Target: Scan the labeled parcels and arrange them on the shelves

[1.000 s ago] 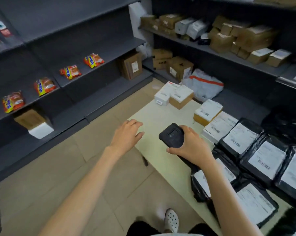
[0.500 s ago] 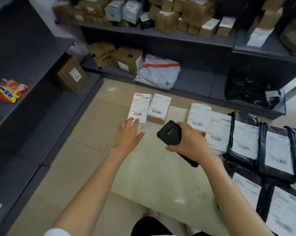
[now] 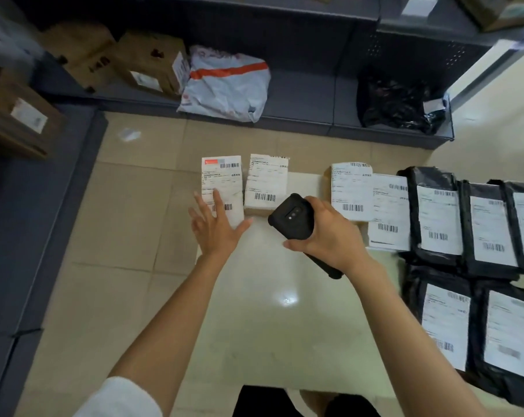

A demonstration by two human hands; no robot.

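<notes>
My right hand [image 3: 330, 233] grips a black handheld scanner [image 3: 290, 219] above the pale table [image 3: 269, 311], its head pointing toward the far-left parcels. My left hand [image 3: 214, 228] is spread flat, fingers straight, with the fingertips over the near end of a white labeled box [image 3: 223, 182] at the table's far left corner. A second labeled box [image 3: 266, 183] lies beside it. Two more labeled boxes [image 3: 351, 191] sit to the right of the scanner. Several black labeled mailer bags [image 3: 438, 218] cover the table's right side.
Dark grey shelves [image 3: 308, 94] run along the back and left. The low back shelf holds brown cartons [image 3: 152, 64], a white bag with an orange stripe [image 3: 227, 85] and a black bag [image 3: 399, 103]. A brown carton [image 3: 17, 118] sits on the left shelf. Tiled floor lies between.
The view has swung right and down from the left shelves onto the table. My left hand has reached forward onto the far-left white box; the scanner has stayed in my right hand.
</notes>
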